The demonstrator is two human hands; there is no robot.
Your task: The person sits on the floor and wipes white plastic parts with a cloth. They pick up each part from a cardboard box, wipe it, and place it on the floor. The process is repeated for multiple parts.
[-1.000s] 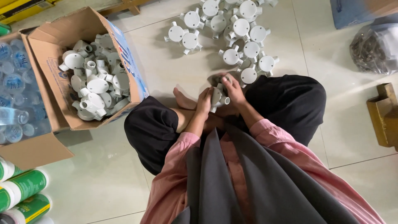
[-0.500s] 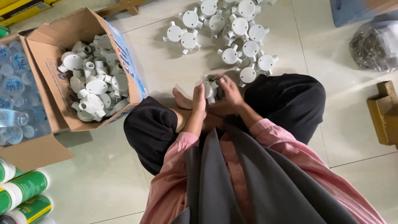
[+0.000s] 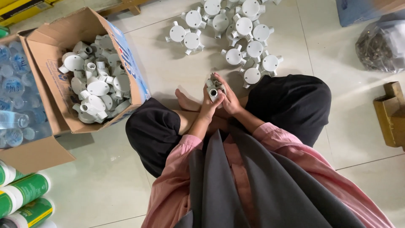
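White plastic junction box (image 3: 214, 89), round body with short pipe outlets, is held between both hands over the person's crossed legs, just above the bare foot (image 3: 185, 101). One open outlet faces up toward the camera. The left hand (image 3: 208, 105) cups it from the near side, fingers curled around the body. The right hand (image 3: 230, 96) wraps over the far side, fingers closed on it, thumb on top. Both hands grip the same piece, probably so one steadies it while the other works it; exact finger action is too small to tell.

The person sits cross-legged on the tiled floor (image 3: 168, 71), in black trousers and pink sleeves, so the piece sits close in at lap level, within easy reach of both piles.

Just beyond the hands, a cluster of like junction boxes (image 3: 244, 38) lies on the floor, flat round faces up, outlets sticking out sideways, some touching each other. They are spread in a loose group, not stacked.

To the person's left, an open cardboard box (image 3: 50, 50) holds more of the same white fittings (image 3: 95, 90), jumbled at all angles, flaps folded out. Beside it, further left, is a pack of clear water bottles (image 3: 12, 84). Green cans (image 3: 25, 194) lie at bottom left. At right are a clear bag of dark small parts (image 3: 379, 46) and a yellow block (image 3: 390, 114), well apart from the hands.
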